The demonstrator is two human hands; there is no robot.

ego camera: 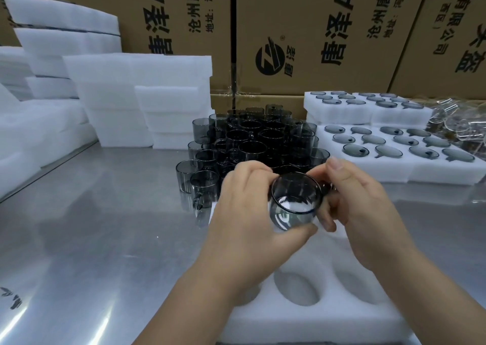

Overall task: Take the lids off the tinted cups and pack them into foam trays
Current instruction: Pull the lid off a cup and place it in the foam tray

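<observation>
Both hands hold one tinted glass cup (294,202) tilted on its side above a white foam tray (310,313) with round empty pockets. My left hand (249,213) grips the cup's body from the left, thumb under it. My right hand (360,208) holds the right side, where the handle is, with the thumb up by the rim. I see no lid on this cup. Behind the hands stands a dense cluster of several tinted cups (252,144).
Foam trays filled with tinted lids (394,144) lie at the right, a second stack (368,108) behind them. Clear glass pieces (457,123) pile at far right. Stacks of blank foam (142,97) stand left. Cardboard boxes (315,34) wall the back. The table (105,226) is shiny metal.
</observation>
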